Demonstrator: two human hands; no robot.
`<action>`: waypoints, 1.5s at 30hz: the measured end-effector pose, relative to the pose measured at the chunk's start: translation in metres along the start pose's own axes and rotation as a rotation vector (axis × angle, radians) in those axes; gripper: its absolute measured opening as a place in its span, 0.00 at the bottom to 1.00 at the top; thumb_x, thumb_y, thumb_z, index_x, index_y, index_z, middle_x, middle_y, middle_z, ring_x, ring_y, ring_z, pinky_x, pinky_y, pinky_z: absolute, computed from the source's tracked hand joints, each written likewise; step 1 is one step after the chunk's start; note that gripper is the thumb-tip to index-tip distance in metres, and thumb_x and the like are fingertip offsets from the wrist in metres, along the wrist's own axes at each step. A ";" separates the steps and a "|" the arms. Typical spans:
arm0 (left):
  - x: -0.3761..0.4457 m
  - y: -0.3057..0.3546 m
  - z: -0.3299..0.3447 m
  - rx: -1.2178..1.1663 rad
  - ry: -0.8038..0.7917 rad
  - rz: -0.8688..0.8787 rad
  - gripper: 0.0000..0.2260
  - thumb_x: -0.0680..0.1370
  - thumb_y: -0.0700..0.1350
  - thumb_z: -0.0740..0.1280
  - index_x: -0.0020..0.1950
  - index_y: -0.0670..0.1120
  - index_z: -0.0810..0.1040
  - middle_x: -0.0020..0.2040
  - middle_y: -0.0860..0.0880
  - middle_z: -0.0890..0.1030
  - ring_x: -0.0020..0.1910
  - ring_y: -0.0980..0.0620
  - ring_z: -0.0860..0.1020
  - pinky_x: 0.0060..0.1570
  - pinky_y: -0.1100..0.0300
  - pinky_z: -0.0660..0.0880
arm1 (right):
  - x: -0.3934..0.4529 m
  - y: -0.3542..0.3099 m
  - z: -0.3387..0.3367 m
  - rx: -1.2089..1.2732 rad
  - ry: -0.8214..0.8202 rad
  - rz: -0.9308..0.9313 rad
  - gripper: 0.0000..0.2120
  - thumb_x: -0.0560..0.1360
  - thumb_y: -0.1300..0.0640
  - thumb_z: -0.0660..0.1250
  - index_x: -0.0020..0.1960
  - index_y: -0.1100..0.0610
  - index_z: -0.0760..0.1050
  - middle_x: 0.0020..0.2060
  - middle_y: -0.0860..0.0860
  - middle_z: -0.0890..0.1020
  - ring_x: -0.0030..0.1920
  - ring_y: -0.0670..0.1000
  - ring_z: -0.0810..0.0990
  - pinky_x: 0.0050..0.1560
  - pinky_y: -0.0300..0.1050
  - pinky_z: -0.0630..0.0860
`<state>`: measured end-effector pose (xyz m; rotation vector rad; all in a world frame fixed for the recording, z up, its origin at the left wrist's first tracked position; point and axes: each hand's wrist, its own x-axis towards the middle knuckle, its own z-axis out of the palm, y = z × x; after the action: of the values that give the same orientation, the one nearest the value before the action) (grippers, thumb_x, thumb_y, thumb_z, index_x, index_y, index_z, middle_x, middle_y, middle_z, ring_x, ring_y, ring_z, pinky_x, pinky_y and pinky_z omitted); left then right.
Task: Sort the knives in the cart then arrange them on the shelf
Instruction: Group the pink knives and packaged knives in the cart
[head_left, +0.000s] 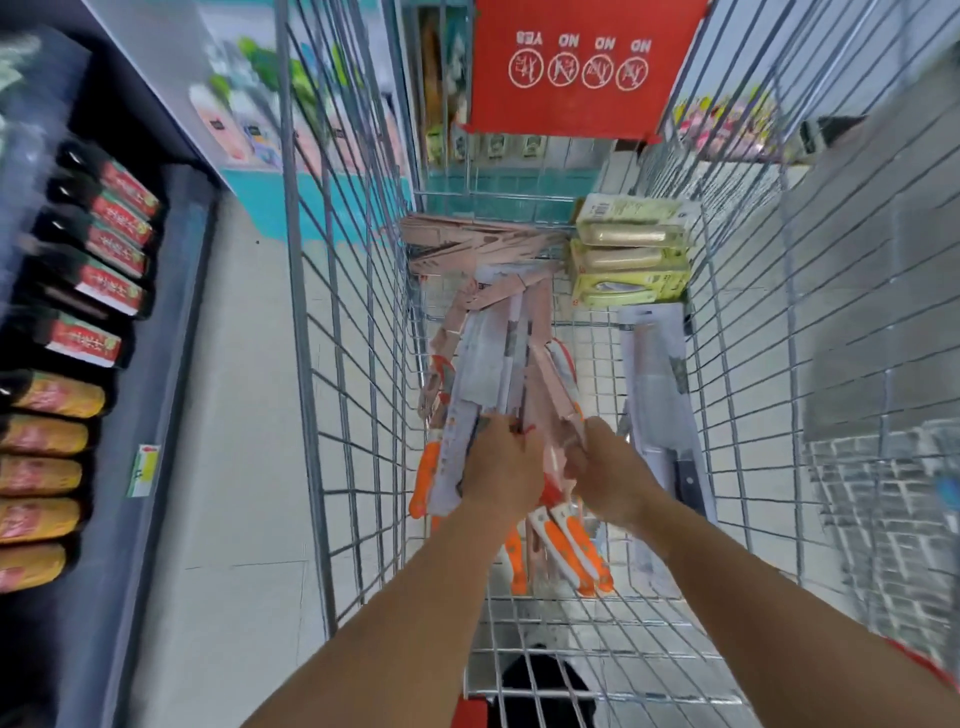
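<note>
Currently both hands work inside the wire cart (353, 364). Left hand (501, 470) grips a fanned bundle of orange-handled knives (467, 410) in flat card sleeves, fingers curled round it, probably gathering like with like. Right hand (605, 478) pinches a pink-sleeved knife (553, 384) beside it. Green blister packs (631, 260) sit stacked at the far corner; a black-handled carded knife (660, 395) lies flat along the right wall.

left hand (501, 470), right hand (605, 475): both curled, gripping.

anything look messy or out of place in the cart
Yes. The orange-handled knives and pink packs lie crisscrossed in a loose heap on the cart floor, while the green packs sit neatly stacked in the far right corner.
</note>
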<state>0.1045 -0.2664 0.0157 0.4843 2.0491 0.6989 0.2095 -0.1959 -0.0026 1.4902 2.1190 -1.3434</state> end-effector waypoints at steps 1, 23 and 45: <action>0.001 0.008 0.000 -0.094 -0.028 -0.023 0.08 0.79 0.50 0.61 0.53 0.48 0.73 0.47 0.49 0.78 0.48 0.48 0.78 0.51 0.54 0.75 | 0.001 -0.007 -0.005 -0.013 -0.008 -0.053 0.02 0.80 0.57 0.54 0.50 0.51 0.64 0.37 0.50 0.75 0.37 0.52 0.75 0.40 0.51 0.73; 0.143 0.029 -0.038 0.457 0.242 -0.009 0.26 0.77 0.36 0.60 0.74 0.49 0.61 0.70 0.48 0.64 0.68 0.48 0.62 0.66 0.55 0.66 | 0.228 -0.145 -0.098 -0.945 0.191 -0.666 0.38 0.72 0.68 0.61 0.75 0.43 0.54 0.51 0.56 0.74 0.40 0.57 0.77 0.40 0.48 0.74; 0.161 0.030 -0.051 0.601 0.231 -0.136 0.21 0.76 0.35 0.63 0.67 0.43 0.62 0.63 0.43 0.69 0.61 0.46 0.71 0.55 0.56 0.72 | 0.230 -0.094 -0.057 -0.868 0.092 -0.584 0.20 0.74 0.64 0.63 0.66 0.57 0.68 0.64 0.54 0.69 0.65 0.56 0.68 0.58 0.50 0.71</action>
<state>-0.0218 -0.1655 -0.0430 0.6116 2.4814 0.0408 0.0429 -0.0131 -0.0629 0.6097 2.7624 -0.3046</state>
